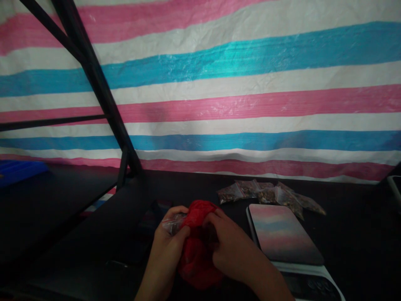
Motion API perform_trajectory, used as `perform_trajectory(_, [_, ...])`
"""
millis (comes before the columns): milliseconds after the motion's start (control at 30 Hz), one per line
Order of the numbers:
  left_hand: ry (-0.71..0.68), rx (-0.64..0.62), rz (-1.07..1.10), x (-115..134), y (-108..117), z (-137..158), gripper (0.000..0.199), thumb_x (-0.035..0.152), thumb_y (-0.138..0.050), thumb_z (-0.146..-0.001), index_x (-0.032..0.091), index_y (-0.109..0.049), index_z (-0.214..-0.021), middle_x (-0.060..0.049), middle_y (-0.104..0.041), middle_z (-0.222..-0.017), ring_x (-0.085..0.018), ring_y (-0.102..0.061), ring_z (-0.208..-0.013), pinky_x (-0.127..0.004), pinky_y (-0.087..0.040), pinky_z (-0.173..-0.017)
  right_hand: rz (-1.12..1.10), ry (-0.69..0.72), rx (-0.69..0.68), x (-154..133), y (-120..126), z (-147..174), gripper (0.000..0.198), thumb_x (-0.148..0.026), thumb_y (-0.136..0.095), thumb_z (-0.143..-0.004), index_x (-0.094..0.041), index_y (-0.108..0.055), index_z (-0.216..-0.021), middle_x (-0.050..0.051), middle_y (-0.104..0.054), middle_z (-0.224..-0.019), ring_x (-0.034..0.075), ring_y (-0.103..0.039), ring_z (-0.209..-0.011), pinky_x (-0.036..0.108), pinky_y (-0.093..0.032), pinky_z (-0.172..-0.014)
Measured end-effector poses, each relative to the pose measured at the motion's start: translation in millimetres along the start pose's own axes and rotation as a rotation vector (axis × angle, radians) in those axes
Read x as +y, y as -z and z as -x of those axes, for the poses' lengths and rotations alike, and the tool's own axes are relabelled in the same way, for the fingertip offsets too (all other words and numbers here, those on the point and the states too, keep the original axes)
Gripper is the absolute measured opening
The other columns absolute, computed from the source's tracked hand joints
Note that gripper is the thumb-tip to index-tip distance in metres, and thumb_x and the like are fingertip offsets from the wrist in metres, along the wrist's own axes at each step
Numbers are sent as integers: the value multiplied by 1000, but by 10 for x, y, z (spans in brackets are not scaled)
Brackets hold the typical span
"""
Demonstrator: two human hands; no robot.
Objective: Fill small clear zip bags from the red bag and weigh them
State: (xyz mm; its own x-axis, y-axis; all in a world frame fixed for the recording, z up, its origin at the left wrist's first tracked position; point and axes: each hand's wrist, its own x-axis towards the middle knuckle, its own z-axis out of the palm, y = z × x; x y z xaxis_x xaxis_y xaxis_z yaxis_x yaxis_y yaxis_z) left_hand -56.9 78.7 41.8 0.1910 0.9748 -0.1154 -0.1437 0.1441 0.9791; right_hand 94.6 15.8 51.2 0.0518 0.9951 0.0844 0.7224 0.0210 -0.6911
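A red plastic bag is between my two hands, its mouth facing up toward me. My left hand grips the bag's left rim, and a small clear zip bag sticks out between its thumb and fingers. On the other side, my right hand has its fingers curled into the mouth of the red bag. Its fingertips are hidden inside, so whether they hold anything there does not show. Just right of my right hand lies a kitchen scale with a shiny flat plate.
Several small zip bags with brown contents lie behind the scale on the black table. A black metal frame rises at the left. Further left is a blue tray. A striped plastic sheet hangs behind the table.
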Motion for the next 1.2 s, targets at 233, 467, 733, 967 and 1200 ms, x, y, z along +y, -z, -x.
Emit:
perform_trajectory(233, [-30, -16, -7, 25, -12, 12, 42, 20, -71, -58, 24, -63, -99, 6, -70, -79, -16, -67, -65, -23, -50, -56, -87, -53, 15, 5, -27, -25, 55, 5, -56, -64, -20, -69, -112, 8, -68, -120, 24, -64, -112, 36, -48, -97])
perform_trajectory(467, [-39, -21, -22, 50, -42, 27, 41, 21, -73, -57, 23, -64, -96, 5, -70, -77, -17, -68, -64, -23, -50, -56, -54, -65, 18, -22, -46, -45, 52, 4, -58, -68, -20, -71, -112, 9, -67, -122, 24, -65, -114, 34, -48, -99])
perform_trajectory(733, [-44, -54, -6, 11, -23, 21, 39, 17, -72, -59, 24, -65, -97, 6, -70, -77, -14, -65, -63, -21, -48, -55, -48, -34, 15, -23, -44, -44, 52, 4, -56, -72, -22, -74, -114, 9, -65, -127, 22, -65, -117, 34, -48, -104])
perform_trajectory(967, [-26, -28, 21, 8, 10, -19, 44, 19, -74, -57, 24, -63, -99, 5, -71, -77, -15, -65, -60, -23, -49, -54, -114, 35, 30, 2, -4, -26, 58, 9, -53, -70, -24, -75, -112, 6, -66, -124, 19, -64, -117, 30, -47, -103])
perform_trajectory(1200, [-177, -57, -167, 18, 6, -23, 45, 30, -84, -63, 23, -64, -102, 2, -72, -82, -19, -69, -71, -27, -55, -65, -239, 39, 65, 52, 148, -11, 58, 10, -53, -66, -24, -77, -107, 3, -70, -117, 18, -65, -115, 30, -47, -104])
